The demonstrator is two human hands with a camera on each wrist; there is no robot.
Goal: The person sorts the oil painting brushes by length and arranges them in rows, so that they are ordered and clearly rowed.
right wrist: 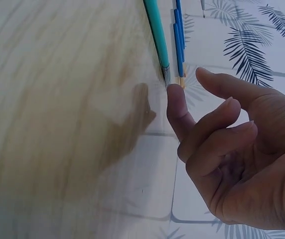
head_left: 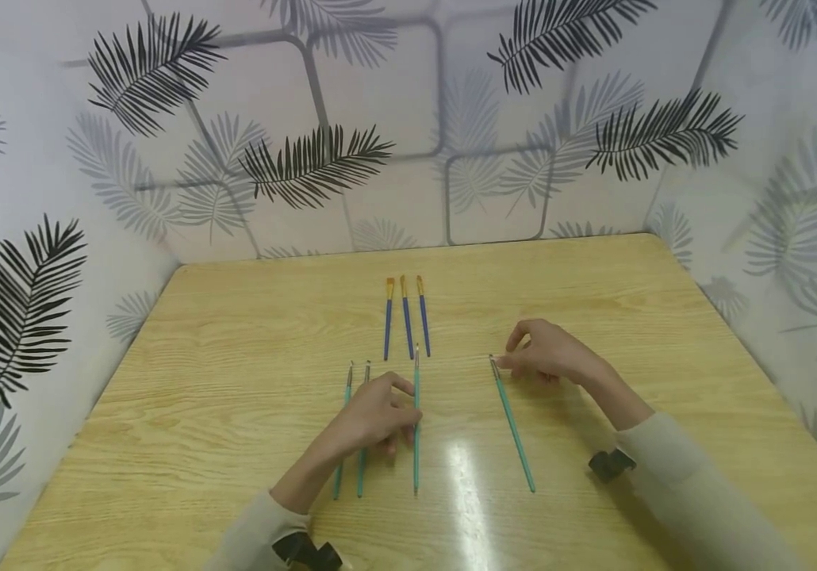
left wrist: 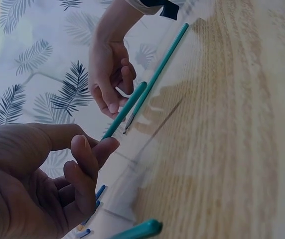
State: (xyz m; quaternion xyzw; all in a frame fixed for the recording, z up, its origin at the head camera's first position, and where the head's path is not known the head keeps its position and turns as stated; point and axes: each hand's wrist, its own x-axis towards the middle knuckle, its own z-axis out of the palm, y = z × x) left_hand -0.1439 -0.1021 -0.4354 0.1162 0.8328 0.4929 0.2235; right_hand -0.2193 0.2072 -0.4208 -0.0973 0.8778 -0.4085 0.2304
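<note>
My left hand (head_left: 378, 411) pinches a slim teal paintbrush (head_left: 416, 460) between thumb and fingers; its tip points away from me. In the left wrist view that brush (left wrist: 127, 108) slants up past the fingertips. Two more teal paintbrushes (head_left: 361, 476) lie on the table, partly hidden under the left hand and wrist. Farther right lies another teal paintbrush (head_left: 512, 420), slightly tilted. My right hand (head_left: 551, 353) is at its far end. In the right wrist view a fingertip (right wrist: 177, 94) meets or nearly meets the brush's tip, with the thumb apart and the other fingers loosely bent.
Three blue-handled paintbrushes (head_left: 407, 325) with golden heads lie side by side toward the back of the wooden table (head_left: 237, 317). Leaf-patterned walls (head_left: 394, 103) enclose the table's back and sides. Black straps (head_left: 611, 464) with small dark devices sit at the sleeves.
</note>
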